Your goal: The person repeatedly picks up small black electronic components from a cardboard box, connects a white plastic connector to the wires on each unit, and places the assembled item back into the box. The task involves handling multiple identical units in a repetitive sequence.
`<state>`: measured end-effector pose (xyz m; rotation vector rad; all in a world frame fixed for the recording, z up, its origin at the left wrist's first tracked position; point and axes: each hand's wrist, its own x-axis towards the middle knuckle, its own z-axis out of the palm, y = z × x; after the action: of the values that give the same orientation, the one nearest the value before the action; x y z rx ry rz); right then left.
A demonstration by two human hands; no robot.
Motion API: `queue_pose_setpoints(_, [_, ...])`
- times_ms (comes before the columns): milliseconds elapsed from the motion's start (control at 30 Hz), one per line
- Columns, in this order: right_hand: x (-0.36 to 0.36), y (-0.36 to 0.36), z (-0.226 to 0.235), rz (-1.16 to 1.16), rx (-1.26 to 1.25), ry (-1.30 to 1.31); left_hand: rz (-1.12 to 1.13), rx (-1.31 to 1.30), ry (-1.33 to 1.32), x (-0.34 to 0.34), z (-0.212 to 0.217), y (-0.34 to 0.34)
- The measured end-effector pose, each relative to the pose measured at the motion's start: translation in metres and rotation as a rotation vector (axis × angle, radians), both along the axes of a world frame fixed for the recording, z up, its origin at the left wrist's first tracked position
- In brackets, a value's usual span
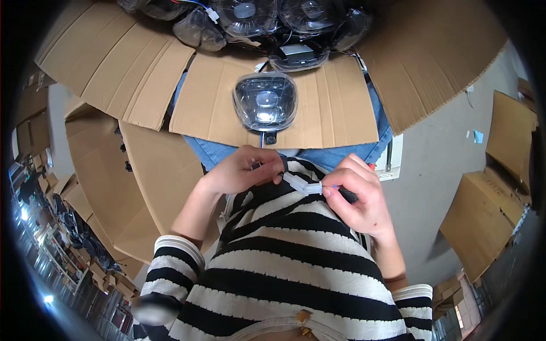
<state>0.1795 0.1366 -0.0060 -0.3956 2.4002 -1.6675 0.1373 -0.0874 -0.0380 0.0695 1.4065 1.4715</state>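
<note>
In front of my striped shirt, both hands are closed in pinches. From the fingertips of my left hand a white plastic wire connector sticks out, with something small and dark among the fingers. My right hand pinches a second white wire connector at its wire end, where a bit of blue wire shows. A black piece lies under its fingers. The two connectors meet at an angle; I cannot tell whether they are joined. Just beyond my hands, a clear-lensed headlight rests on a cardboard flap over my knees.
Several more headlights are heaped in the box at the far side, one with a loose white plug. Cardboard flaps spread to both sides. An opened carton stands at my left, another carton on the floor at right.
</note>
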Motion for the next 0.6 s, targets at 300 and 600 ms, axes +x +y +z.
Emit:
queue_pose_setpoints(300, [-0.001, -0.005, 0.001, -0.013, 0.231, 0.150, -0.039, 0.030, -0.071, -0.004, 0.000, 0.006])
queue_pose_setpoints(600, [0.002, 0.018, 0.007, -0.186, 0.005, -0.103, 1.064, 0.170, 0.616, 0.007, 0.067, -0.086])
